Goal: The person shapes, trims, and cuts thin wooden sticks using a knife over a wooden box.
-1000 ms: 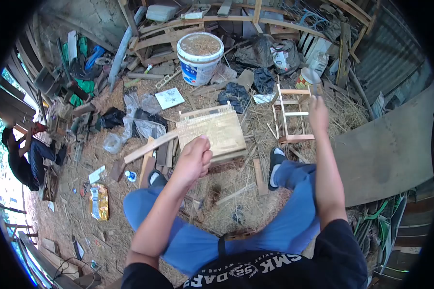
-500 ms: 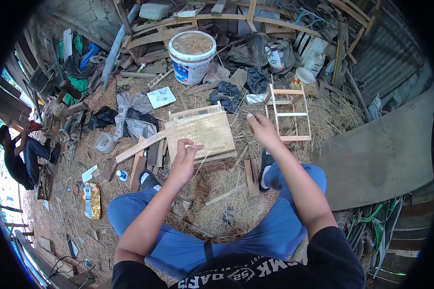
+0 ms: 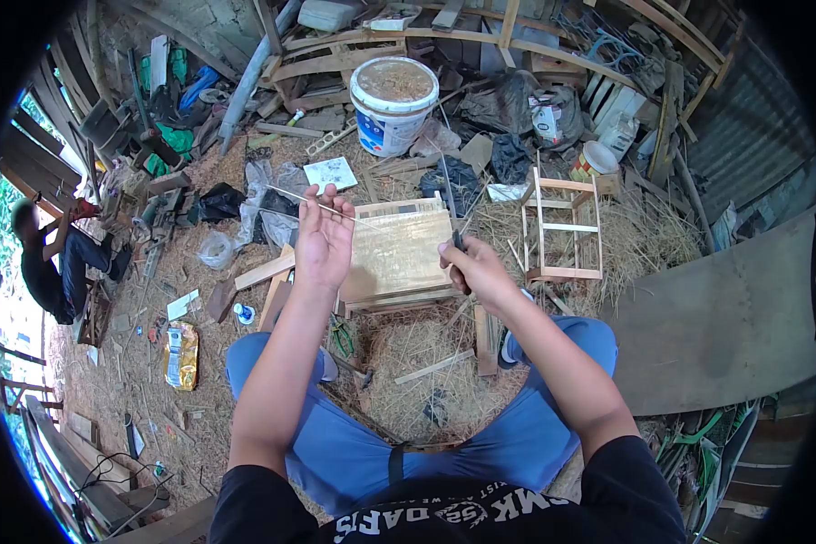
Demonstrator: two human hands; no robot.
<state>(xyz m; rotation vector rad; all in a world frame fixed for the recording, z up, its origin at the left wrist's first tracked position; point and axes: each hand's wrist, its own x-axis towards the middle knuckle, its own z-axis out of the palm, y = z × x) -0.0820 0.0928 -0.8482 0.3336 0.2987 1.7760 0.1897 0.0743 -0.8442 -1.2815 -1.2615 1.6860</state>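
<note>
My left hand (image 3: 325, 243) is raised at the left edge of a flat wooden board (image 3: 399, 254), palm turned up. Its fingers pinch a thin bamboo strip (image 3: 286, 192), which slants across in front of the board. At the board's right edge my right hand (image 3: 480, 272) is closed around the dark handle of a knife (image 3: 451, 204). The narrow blade points up and away from me. The board lies on top of a low wooden piece, mostly hidden under it.
A small wooden frame (image 3: 562, 228) stands at the right, near a large sheet (image 3: 716, 317). Behind the board is a white bucket (image 3: 394, 113). Pliers (image 3: 342, 337), a white bottle (image 3: 244, 314) and a gold packet (image 3: 182, 356) lie at left. Another person (image 3: 59, 258) sits far left.
My left hand has lifted and turned palm up with the strip. My right hand has come lower and closer to the board, and the knife now shows. The view has shifted slightly.
</note>
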